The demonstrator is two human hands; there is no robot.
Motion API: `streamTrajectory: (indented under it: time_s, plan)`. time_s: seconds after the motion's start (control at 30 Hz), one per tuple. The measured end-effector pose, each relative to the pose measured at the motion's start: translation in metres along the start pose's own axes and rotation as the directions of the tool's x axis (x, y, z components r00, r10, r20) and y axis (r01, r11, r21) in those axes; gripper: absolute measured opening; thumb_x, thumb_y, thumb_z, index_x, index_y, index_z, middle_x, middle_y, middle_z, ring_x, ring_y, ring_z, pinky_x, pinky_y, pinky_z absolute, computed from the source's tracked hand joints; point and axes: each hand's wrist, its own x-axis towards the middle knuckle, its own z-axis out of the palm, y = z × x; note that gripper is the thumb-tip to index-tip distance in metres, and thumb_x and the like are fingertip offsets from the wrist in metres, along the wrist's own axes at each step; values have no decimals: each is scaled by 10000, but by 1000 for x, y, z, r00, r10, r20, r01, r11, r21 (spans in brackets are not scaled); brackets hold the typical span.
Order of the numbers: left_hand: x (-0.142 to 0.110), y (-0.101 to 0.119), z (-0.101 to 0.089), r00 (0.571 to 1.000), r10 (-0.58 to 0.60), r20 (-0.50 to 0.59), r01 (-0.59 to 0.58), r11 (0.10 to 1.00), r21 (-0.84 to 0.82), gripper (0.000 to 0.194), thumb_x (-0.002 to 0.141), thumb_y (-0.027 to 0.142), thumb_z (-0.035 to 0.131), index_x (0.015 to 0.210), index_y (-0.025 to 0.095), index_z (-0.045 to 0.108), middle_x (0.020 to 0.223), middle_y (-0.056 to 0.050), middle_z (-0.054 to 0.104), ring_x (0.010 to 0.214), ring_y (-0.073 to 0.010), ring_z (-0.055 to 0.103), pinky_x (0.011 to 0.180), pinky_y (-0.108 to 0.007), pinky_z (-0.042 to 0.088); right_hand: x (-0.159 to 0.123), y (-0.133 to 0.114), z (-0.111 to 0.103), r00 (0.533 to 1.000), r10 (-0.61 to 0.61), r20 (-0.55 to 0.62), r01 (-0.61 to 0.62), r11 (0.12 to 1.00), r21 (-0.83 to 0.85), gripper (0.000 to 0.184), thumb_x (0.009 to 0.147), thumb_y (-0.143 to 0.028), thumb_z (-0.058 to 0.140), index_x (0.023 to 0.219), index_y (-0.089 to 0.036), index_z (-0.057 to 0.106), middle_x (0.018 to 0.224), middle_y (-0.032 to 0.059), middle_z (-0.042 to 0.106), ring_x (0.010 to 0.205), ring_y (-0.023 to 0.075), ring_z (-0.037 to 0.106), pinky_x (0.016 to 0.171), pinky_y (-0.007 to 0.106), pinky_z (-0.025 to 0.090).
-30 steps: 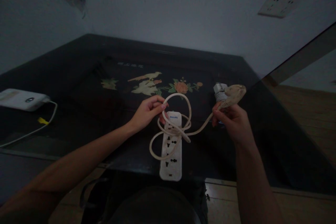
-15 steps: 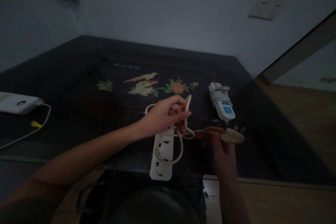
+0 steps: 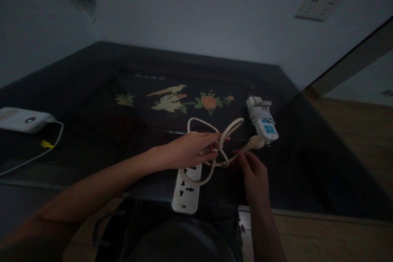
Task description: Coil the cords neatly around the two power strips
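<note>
A white power strip (image 3: pixel 186 196) lies at the table's near edge, its upper end hidden under my left hand and loops of its cord. My left hand (image 3: pixel 201 149) is closed on the looped off-white cord (image 3: pixel 231 126), above the strip. To its right, my right hand (image 3: pixel 253 170) pinches the same cord just behind the plug (image 3: pixel 255 142). The plug points up and right, close to the near end of a second power strip (image 3: pixel 266 129), which has blue sockets and its own cord wound around it.
The dark table (image 3: pixel 147 59) bears a printed bird and flowers. At the left sits a white device (image 3: pixel 26 120) with a cable and a yellow tag (image 3: pixel 47 144). Wall sockets (image 3: pixel 318 6) are at the upper right. Beyond the table's right edge is wooden floor (image 3: pixel 346 131).
My right hand has moved slightly left and the plug has swung up and left, tilting upward. The cord loops by my left hand have spread upward and right.
</note>
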Motion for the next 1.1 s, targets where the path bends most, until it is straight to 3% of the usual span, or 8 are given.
streamTrajectory:
  time_s: [0.23,0.53,0.73,0.87,0.93,1.0,1.1]
  plan:
    - [-14,-15,12,994,59,-92,-35,970,240,124,881,177,534,986,169,599,968,-55,634,949,-192,564,824,-318,421,5,4,2,1000,24,10,-23,999,-34,297,803,-445,614,886,-167,672,690,29,659,647,180,608,594,275,470]
    - [-28,-3,28,999,48,7,-45,865,499,143,847,253,616,972,195,654,992,-57,619,968,-225,509,809,-354,350,7,-6,9,999,15,45,-13,998,-62,280,758,-442,633,785,-165,668,663,28,666,605,172,599,556,265,453]
    - [-19,-2,40,997,53,49,-71,828,556,126,851,262,596,895,171,671,939,-66,654,969,-248,524,796,-368,355,6,-1,16,973,-132,190,186,935,-303,216,820,-349,558,738,-178,660,738,49,687,681,196,623,636,295,453]
    - [-24,-2,36,998,51,26,-57,864,501,152,884,223,539,946,181,670,926,-59,661,918,-219,538,804,-357,376,4,-4,4,955,-272,120,298,864,-407,231,874,-333,527,756,-183,657,759,49,676,701,192,622,655,306,458]
    - [-26,-2,32,998,63,15,-62,878,475,176,902,220,505,960,182,667,928,-60,660,912,-212,537,804,-348,391,0,-12,-2,920,-391,30,366,830,-420,199,897,-300,513,806,-186,649,785,44,670,730,184,622,673,306,469]
    - [-28,0,30,997,72,4,-66,884,463,207,923,226,467,969,180,664,924,-61,658,909,-210,534,802,-341,404,-4,-23,-4,853,-522,3,473,770,-428,155,911,-245,498,880,-196,642,844,46,669,798,183,621,724,318,483]
    - [-28,3,28,997,78,-7,-66,880,471,228,932,217,438,977,172,657,907,-65,654,892,-216,528,777,-341,412,-7,-39,2,735,-658,162,653,624,-429,201,900,-221,525,1082,-214,609,1033,75,667,997,215,587,859,381,479]
